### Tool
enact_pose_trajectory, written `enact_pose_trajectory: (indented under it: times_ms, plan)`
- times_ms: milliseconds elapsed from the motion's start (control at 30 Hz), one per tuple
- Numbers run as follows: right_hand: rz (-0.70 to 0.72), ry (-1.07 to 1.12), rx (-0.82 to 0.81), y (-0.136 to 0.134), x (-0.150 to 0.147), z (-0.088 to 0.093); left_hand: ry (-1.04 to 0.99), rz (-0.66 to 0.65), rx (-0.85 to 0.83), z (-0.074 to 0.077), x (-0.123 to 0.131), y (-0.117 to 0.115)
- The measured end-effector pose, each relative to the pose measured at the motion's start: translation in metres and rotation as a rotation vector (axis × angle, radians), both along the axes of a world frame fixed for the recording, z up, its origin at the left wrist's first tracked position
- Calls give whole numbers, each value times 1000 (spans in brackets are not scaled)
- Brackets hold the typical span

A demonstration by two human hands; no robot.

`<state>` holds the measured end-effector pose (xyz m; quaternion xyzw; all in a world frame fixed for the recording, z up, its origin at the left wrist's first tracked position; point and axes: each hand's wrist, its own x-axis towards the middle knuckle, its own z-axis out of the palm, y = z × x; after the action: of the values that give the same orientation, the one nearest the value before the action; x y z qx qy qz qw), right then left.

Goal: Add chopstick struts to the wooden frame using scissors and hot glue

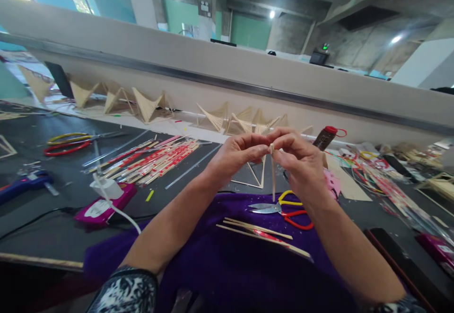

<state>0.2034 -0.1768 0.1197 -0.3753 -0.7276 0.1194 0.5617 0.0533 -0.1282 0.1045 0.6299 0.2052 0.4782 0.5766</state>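
Note:
Both my hands are raised over the dark table and pinch the top of one thin wooden stick that hangs down between them. My left hand closes its thumb and fingers on the stick's upper end from the left. My right hand grips the same end from the right, fingers curled. Behind the stick lies a small triangular stick frame. Below my hands, on a purple cloth, lie scissors with red and yellow handles and a few loose sticks.
A pile of red-wrapped chopsticks lies left of centre, with a pink glue gun, a blue tool and coloured hoops further left. Finished stick models line the back wall. A brown bottle and clutter fill the right.

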Motion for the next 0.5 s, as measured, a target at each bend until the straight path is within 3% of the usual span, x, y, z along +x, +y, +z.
enact_pose_trajectory:
  times_ms: [267,500]
  plan:
    - [-5,196,-305,-6,14,-19,-10,-133,-211,-12,16,-9]
    - [120,365,-450,-3,25,-43,-43,-294,-376,-23,34,-14]
